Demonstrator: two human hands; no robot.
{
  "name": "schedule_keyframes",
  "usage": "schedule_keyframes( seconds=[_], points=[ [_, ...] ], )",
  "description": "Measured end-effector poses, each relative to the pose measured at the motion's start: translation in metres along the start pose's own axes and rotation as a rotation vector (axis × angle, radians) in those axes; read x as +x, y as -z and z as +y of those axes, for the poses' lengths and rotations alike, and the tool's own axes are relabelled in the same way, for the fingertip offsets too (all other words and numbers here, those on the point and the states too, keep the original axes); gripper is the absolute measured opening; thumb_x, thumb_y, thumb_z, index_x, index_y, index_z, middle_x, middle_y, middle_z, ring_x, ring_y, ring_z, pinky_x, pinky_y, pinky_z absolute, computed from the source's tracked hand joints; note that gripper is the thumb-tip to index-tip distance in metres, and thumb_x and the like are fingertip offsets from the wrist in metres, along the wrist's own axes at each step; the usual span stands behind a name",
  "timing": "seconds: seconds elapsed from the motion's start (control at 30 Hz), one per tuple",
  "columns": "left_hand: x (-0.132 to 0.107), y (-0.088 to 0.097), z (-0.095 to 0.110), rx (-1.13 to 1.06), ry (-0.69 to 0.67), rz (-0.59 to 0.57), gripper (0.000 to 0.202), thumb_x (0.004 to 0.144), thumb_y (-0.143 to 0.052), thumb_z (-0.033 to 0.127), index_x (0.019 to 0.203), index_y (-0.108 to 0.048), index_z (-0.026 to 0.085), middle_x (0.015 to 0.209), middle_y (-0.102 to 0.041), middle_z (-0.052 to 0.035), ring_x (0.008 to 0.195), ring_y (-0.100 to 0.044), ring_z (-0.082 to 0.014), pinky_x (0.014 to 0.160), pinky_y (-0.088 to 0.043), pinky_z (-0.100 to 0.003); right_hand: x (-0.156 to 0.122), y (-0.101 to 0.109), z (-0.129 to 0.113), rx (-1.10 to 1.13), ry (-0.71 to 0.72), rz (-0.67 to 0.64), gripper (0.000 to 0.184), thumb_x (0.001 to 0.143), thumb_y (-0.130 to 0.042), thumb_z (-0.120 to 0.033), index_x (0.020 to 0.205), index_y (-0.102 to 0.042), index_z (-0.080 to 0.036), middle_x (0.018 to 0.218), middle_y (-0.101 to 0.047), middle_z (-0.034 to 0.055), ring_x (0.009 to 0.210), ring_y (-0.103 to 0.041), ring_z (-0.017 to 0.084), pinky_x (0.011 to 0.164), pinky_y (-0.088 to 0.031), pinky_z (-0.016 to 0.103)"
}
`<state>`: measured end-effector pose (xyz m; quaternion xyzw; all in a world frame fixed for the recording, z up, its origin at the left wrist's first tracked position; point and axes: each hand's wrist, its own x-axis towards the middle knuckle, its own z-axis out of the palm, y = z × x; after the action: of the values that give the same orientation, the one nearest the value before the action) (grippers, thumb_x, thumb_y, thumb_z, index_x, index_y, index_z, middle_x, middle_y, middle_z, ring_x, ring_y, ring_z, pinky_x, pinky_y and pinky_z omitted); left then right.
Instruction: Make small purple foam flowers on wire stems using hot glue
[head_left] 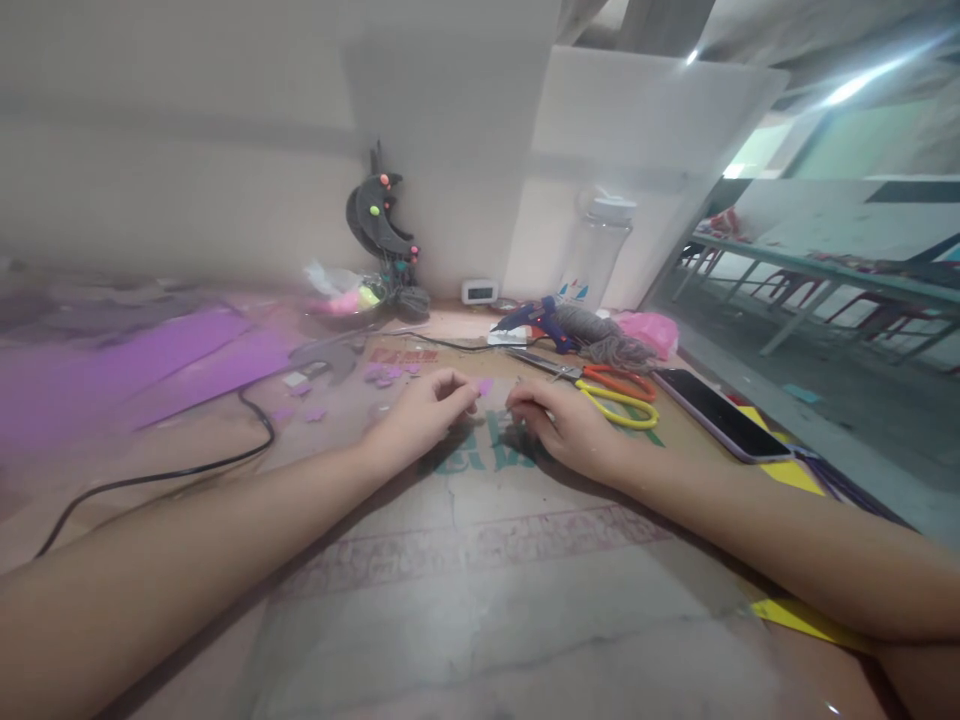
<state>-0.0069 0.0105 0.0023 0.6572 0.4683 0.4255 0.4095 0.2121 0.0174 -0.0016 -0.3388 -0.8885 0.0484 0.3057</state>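
My left hand [431, 410] is closed in a pinch, with a small purple cut piece [486, 386] at its fingertips. Across a narrow gap is my right hand [562, 420], its fingers curled together; whatever they hold, if anything, is too small to make out. Both hands are low over a printed cardboard sheet [480, 530]. Scissors with orange and yellow handles [621, 408] lie just beyond my right hand. Several small purple pieces [390, 374] are scattered past my left wrist.
Purple sheets [187, 350] and a black cable [180, 470] lie left. Behind are a dark crescent-shaped ornament [367, 225], a small white clock [480, 291], a blue glue gun [551, 322], grey yarn [600, 338] and a clear bottle [596, 250]. A phone [724, 415] lies right.
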Motion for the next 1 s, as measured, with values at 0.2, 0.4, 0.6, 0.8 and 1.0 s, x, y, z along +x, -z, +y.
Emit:
schedule_keyframes(
  seconds=[0.2,0.4,0.6,0.8,1.0],
  points=[
    [-0.002,-0.001,0.004,0.036,0.004,-0.021,0.025,0.085,-0.057,0.04,0.074,-0.058,0.018,0.068,-0.061,0.0004,0.061,-0.053,-0.0126,0.059,-0.04,-0.025,0.0042,0.0,0.0042,0.038,0.087,0.107,0.014,0.095,-0.052,-0.021,0.1,-0.066,-0.02,0.091,-0.069,0.0055,0.083,-0.064,0.017,0.076,-0.05,0.029],
    [-0.0006,-0.0005,-0.0018,0.044,-0.019,-0.037,0.03,0.086,-0.058,0.046,0.075,-0.058,0.018,0.07,-0.063,0.0001,0.062,-0.054,-0.0127,0.059,-0.04,-0.025,0.0038,0.0006,0.0063,-0.012,0.021,0.112,0.026,0.095,-0.054,-0.024,0.117,-0.069,-0.022,0.099,-0.076,0.0051,0.086,-0.07,0.019,0.079,-0.054,0.031],
    [-0.0012,-0.0007,-0.001,0.047,-0.013,-0.033,0.029,0.086,-0.058,0.045,0.074,-0.058,0.018,0.069,-0.063,0.0,0.059,-0.053,-0.0123,0.057,-0.04,-0.025,0.0043,0.002,0.0057,0.008,-0.008,0.092,0.017,0.093,-0.057,-0.024,0.095,-0.074,-0.024,0.09,-0.076,0.003,0.082,-0.07,0.018,0.077,-0.053,0.03],
    [-0.0027,-0.0021,-0.0014,0.092,-0.034,-0.082,0.025,0.087,-0.056,0.041,0.075,-0.058,0.019,0.069,-0.063,0.0007,0.063,-0.056,-0.0135,0.06,-0.041,-0.025,0.0064,0.0052,0.0023,-0.014,0.216,0.163,0.017,0.097,-0.051,-0.021,0.093,-0.067,-0.02,0.082,-0.066,0.0058,0.081,-0.06,0.018,0.074,-0.049,0.031],
    [-0.0061,-0.003,-0.002,0.161,-0.076,-0.155,0.022,0.088,-0.052,0.038,0.078,-0.061,0.02,0.072,-0.068,-0.0008,0.063,-0.06,-0.0157,0.061,-0.043,-0.026,0.0052,0.0056,0.0012,-0.041,0.251,0.187,0.016,0.097,-0.051,-0.022,0.094,-0.067,-0.021,0.082,-0.064,0.0055,0.079,-0.058,0.018,0.071,-0.047,0.032]
  ],
)
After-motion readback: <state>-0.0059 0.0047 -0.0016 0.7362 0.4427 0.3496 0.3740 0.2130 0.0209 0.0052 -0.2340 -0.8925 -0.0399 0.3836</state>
